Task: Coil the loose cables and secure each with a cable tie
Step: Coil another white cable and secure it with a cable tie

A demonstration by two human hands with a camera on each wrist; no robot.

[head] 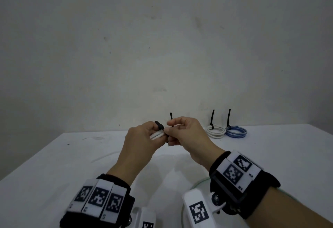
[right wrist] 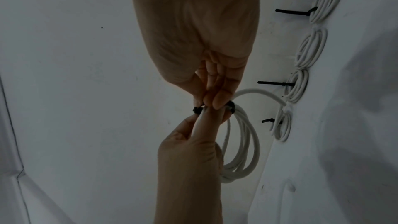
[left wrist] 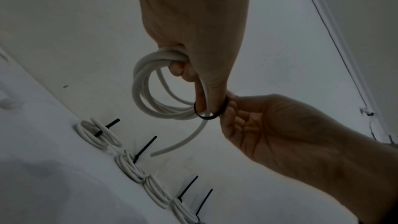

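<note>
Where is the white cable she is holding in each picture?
Head view: the white cable is at the centre, mostly hidden between the two hands.
Left wrist view: its loops hang in the middle, under the left hand.
Right wrist view: the coil is at lower centre-right, beside the left hand.
Shared landmark: the black cable tie looped round the coil.

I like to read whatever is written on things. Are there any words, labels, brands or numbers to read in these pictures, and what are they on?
No word, brand or number can be read with certainty.
Left wristband: black-and-white square code patterns, with tiny characters beneath, too small and blurred to read.
Right wristband: the same code squares, with small marks beside them, too blurred to read.
White cable coil, black cable tie, tied coils on the table: no writing visible.
</note>
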